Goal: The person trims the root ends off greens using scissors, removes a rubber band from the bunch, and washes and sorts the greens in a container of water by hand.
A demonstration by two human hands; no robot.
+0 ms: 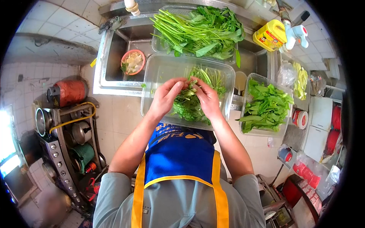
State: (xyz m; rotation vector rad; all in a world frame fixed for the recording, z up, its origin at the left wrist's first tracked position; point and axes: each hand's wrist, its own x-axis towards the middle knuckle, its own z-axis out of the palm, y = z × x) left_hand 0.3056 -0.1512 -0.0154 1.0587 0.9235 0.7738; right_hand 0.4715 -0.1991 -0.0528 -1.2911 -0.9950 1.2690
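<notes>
At a sink (121, 84), the left hand (166, 97) and right hand (207, 99) are clamping sprigs (186, 93) between fingers (181, 80); herbs (190, 110) are remaining in a tub (161, 70).

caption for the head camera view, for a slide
Left hand and right hand hold leafy greens above a clear plastic tub at a metal sink.

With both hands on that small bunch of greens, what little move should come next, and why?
Probably ease the right hand away to part the small bunch: the left hand grips it too, and the clear tub beneath, already holding more greens, could catch any pieces.
</notes>
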